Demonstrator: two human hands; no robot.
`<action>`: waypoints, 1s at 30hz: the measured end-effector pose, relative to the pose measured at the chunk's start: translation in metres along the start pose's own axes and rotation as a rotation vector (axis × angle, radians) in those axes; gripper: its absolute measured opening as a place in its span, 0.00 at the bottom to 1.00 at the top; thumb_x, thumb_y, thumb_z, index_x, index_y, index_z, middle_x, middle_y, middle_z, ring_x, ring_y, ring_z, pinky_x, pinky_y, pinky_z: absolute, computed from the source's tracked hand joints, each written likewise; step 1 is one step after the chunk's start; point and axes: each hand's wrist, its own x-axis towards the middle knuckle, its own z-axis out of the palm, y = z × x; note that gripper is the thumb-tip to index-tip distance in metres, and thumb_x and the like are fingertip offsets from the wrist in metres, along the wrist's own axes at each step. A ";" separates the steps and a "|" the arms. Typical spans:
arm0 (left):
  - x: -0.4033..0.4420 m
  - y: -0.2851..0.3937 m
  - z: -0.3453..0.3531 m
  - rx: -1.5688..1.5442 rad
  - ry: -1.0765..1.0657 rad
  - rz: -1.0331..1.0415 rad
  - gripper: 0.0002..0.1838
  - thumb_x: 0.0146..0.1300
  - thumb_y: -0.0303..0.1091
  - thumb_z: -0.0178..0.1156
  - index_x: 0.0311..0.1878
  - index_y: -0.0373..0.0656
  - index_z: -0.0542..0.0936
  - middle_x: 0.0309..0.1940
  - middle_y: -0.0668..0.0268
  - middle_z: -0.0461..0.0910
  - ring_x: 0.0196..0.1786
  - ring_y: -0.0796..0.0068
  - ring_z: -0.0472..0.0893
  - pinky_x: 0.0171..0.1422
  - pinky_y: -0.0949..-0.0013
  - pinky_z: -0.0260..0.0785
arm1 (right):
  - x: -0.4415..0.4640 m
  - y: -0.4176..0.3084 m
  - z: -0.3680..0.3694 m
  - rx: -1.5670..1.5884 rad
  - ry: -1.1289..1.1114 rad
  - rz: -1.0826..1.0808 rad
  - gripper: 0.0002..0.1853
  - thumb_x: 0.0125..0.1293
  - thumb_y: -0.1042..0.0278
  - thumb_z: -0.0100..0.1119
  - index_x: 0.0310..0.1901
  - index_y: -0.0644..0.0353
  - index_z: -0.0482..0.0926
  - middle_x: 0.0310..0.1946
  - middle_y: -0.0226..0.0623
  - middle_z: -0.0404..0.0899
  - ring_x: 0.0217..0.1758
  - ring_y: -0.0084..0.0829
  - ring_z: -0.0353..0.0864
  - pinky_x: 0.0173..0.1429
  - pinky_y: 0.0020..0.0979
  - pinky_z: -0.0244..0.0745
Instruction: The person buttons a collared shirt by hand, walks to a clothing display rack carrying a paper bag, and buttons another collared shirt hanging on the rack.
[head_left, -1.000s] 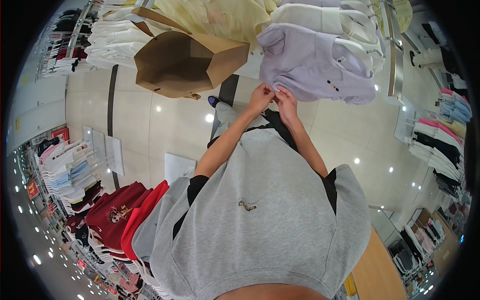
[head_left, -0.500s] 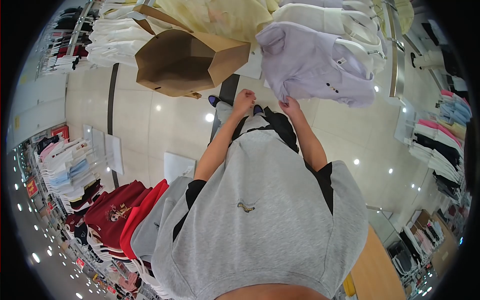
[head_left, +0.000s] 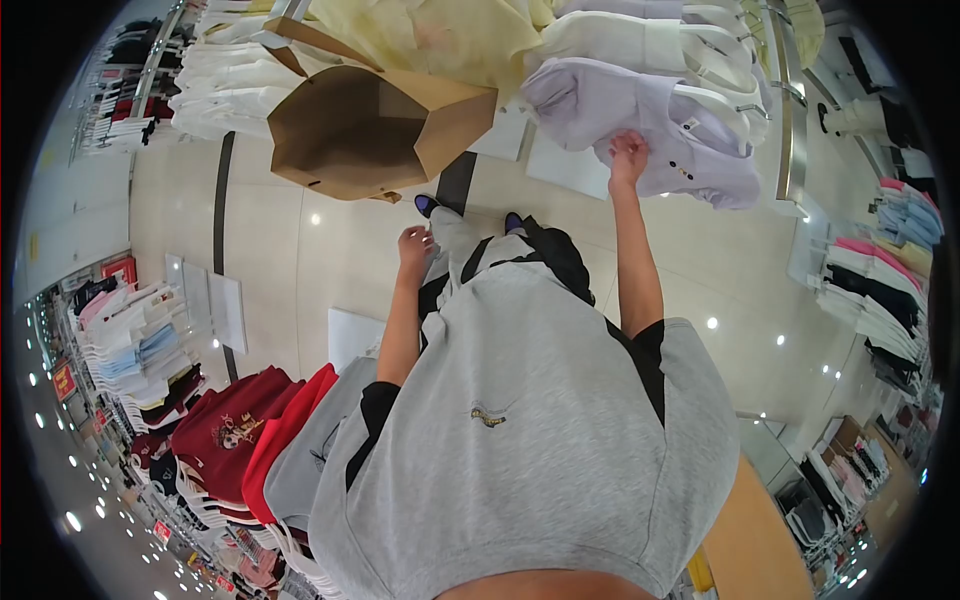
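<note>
A lavender shirt [head_left: 715, 165] with small dark buttons hangs on a white hanger at the front of the rack, upper right. My right hand [head_left: 628, 155] is raised to its lower left side, fingers bent against the fabric and closed on it near the hem. Lower and to the left, my left hand [head_left: 415, 245] holds nothing, its fingers loosely bent and apart. Beyond that hand, a brown paper bag [head_left: 455, 115] hangs with its wide mouth facing me, and no contents show inside.
White garments [head_left: 610, 40] and a pale yellow garment [head_left: 430, 40] hang beside the shirt. A metal rack post [head_left: 790, 130] stands to the right. Behind me on the left hang a maroon sweatshirt [head_left: 235, 425] and a red one. A wooden surface [head_left: 755, 530] lies at lower right.
My right hand has moved up from the shirt's bottom corner to its lower side, and the corner has shifted up. My left hand has dropped away to the left.
</note>
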 end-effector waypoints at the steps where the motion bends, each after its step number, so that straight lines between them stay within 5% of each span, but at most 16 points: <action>1: 0.002 -0.008 -0.008 0.000 0.016 -0.005 0.14 0.67 0.38 0.55 0.51 0.41 0.74 0.40 0.63 0.79 0.40 0.71 0.79 0.41 0.68 0.73 | -0.001 -0.023 0.003 0.012 0.036 -0.067 0.18 0.61 0.77 0.59 0.51 0.64 0.66 0.41 0.36 0.77 0.38 0.26 0.78 0.40 0.29 0.74; 5: -0.005 -0.025 -0.029 -0.031 0.082 -0.051 0.15 0.67 0.37 0.53 0.52 0.39 0.72 0.43 0.62 0.78 0.43 0.70 0.79 0.43 0.66 0.73 | -0.010 -0.079 -0.001 -0.022 -0.047 -0.384 0.15 0.63 0.75 0.58 0.48 0.67 0.67 0.36 0.36 0.78 0.36 0.24 0.78 0.41 0.24 0.72; 12: -0.011 -0.029 -0.037 -0.164 0.168 -0.081 0.15 0.67 0.36 0.53 0.53 0.39 0.72 0.44 0.61 0.77 0.43 0.69 0.78 0.44 0.66 0.73 | -0.061 -0.182 0.027 -0.017 -0.046 -0.483 0.11 0.67 0.72 0.55 0.46 0.66 0.68 0.35 0.36 0.78 0.35 0.25 0.78 0.42 0.26 0.73; 15: -0.011 -0.028 -0.045 -0.209 0.176 -0.059 0.14 0.67 0.36 0.53 0.52 0.40 0.72 0.44 0.61 0.77 0.43 0.69 0.78 0.43 0.66 0.73 | -0.035 -0.141 0.029 0.163 0.145 -0.379 0.10 0.67 0.72 0.54 0.47 0.65 0.68 0.36 0.37 0.78 0.33 0.25 0.78 0.41 0.28 0.74; 18: -0.008 -0.026 -0.048 -0.239 0.192 -0.040 0.14 0.66 0.35 0.53 0.51 0.40 0.72 0.44 0.61 0.77 0.43 0.68 0.78 0.43 0.66 0.72 | -0.053 -0.109 0.034 0.240 -0.072 0.170 0.09 0.66 0.72 0.55 0.45 0.62 0.70 0.38 0.36 0.78 0.34 0.25 0.78 0.41 0.29 0.75; 22: -0.012 -0.026 -0.052 -0.284 0.229 -0.041 0.12 0.68 0.36 0.52 0.50 0.41 0.72 0.43 0.62 0.78 0.41 0.70 0.79 0.41 0.66 0.72 | -0.120 -0.086 0.081 -0.082 -0.582 0.106 0.11 0.65 0.70 0.58 0.47 0.62 0.74 0.41 0.34 0.79 0.42 0.27 0.78 0.48 0.28 0.74; 28: -0.025 -0.047 -0.069 -0.299 0.301 -0.082 0.11 0.67 0.38 0.53 0.48 0.43 0.73 0.40 0.64 0.79 0.39 0.71 0.79 0.37 0.67 0.72 | -0.161 -0.202 0.210 -0.363 -0.814 -0.625 0.20 0.65 0.63 0.61 0.55 0.63 0.73 0.47 0.37 0.79 0.53 0.30 0.76 0.61 0.33 0.67; 30: -0.032 -0.055 -0.075 -0.325 0.351 -0.105 0.10 0.67 0.37 0.53 0.45 0.43 0.74 0.37 0.65 0.79 0.35 0.73 0.79 0.33 0.70 0.72 | -0.161 -0.224 0.256 -0.214 -0.954 -0.610 0.21 0.65 0.62 0.61 0.55 0.63 0.72 0.48 0.39 0.78 0.55 0.31 0.75 0.62 0.33 0.67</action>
